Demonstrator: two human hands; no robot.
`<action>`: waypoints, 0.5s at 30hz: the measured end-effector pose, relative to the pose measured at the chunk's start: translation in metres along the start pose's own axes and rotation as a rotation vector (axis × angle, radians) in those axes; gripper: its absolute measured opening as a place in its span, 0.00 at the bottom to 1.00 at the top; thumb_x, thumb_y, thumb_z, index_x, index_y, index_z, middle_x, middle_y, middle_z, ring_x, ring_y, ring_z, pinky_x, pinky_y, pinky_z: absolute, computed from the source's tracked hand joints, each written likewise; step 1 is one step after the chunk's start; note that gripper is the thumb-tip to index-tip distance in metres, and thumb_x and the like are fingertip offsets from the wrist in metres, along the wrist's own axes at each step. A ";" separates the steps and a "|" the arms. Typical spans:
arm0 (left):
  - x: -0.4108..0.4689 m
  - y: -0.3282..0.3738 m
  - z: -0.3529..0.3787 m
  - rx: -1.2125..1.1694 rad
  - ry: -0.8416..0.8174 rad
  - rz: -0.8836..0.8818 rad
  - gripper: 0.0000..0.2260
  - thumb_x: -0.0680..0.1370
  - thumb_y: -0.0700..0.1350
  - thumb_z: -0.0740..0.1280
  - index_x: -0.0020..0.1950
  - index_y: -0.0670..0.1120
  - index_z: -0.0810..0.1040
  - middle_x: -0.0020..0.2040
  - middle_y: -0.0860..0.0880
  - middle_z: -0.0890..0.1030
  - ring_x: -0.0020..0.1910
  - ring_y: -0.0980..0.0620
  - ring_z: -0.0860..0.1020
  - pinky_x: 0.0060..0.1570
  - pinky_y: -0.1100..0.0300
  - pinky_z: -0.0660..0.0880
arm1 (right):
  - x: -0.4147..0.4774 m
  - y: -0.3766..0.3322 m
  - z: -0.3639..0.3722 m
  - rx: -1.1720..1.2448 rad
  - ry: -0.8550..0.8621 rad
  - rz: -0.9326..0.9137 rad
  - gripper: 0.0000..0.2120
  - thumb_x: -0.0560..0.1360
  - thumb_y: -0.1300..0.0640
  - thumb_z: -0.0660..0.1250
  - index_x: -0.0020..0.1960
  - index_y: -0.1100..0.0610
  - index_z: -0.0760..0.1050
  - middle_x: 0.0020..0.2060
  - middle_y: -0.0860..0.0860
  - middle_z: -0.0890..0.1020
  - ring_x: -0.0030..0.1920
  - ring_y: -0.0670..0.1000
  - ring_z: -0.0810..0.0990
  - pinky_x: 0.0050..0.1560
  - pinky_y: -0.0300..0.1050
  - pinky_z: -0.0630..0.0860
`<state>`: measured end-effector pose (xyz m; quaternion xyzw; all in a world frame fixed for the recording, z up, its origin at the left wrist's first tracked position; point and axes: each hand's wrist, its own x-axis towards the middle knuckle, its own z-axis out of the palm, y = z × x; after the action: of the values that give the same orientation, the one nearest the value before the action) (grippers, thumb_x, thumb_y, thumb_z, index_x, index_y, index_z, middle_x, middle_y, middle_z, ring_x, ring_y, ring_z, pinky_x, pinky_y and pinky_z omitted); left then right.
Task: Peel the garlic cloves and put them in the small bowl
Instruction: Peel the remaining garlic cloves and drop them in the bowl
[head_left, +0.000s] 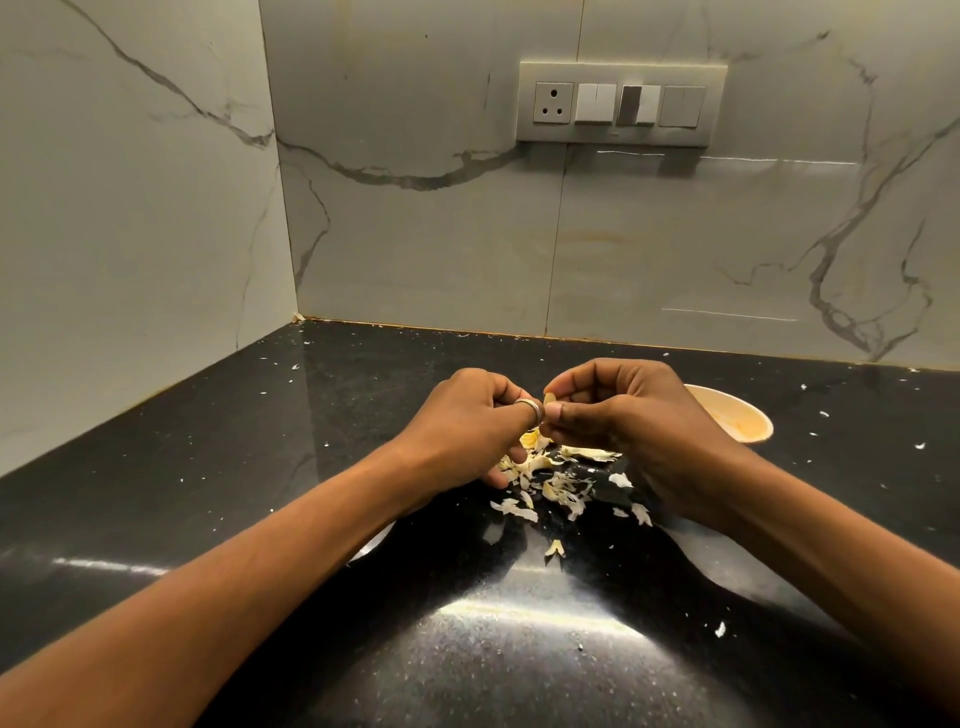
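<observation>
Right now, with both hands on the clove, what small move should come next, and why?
Probably pull the skin off: left hand and right hand both pinch the garlic clove above the peel pile, short of the small bowl.

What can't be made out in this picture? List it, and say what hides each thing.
Garlic clove: head view, only its tip shows; the left hand and right hand pinching it hide the rest.
Small bowl: head view, the right hand covers its left side; contents too blurred to count.
Pale rim under the left forearm: head view, the arm hides most of it.
</observation>
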<state>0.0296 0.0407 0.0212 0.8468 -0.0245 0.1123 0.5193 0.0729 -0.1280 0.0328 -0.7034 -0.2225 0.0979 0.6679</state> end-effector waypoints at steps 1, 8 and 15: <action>0.000 0.000 0.000 -0.002 0.005 -0.005 0.06 0.81 0.45 0.66 0.49 0.44 0.80 0.40 0.45 0.81 0.38 0.52 0.82 0.32 0.58 0.79 | 0.000 0.000 0.000 0.019 0.005 -0.002 0.06 0.73 0.73 0.70 0.49 0.66 0.80 0.40 0.61 0.84 0.42 0.56 0.86 0.45 0.45 0.84; 0.000 0.000 -0.001 0.071 0.057 -0.014 0.12 0.82 0.47 0.62 0.45 0.42 0.79 0.35 0.48 0.79 0.30 0.57 0.79 0.27 0.61 0.75 | 0.003 -0.006 -0.006 0.107 0.066 -0.008 0.06 0.74 0.73 0.69 0.50 0.67 0.79 0.40 0.59 0.85 0.45 0.57 0.87 0.44 0.42 0.83; 0.000 -0.002 -0.001 0.055 0.119 0.071 0.04 0.80 0.44 0.68 0.49 0.46 0.82 0.32 0.52 0.80 0.28 0.60 0.79 0.26 0.63 0.74 | 0.004 -0.004 -0.006 0.058 0.085 -0.007 0.04 0.74 0.71 0.71 0.48 0.67 0.81 0.39 0.59 0.85 0.43 0.56 0.86 0.48 0.46 0.85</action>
<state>0.0302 0.0423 0.0194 0.8513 -0.0207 0.1814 0.4920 0.0781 -0.1312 0.0378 -0.6867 -0.1934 0.0722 0.6970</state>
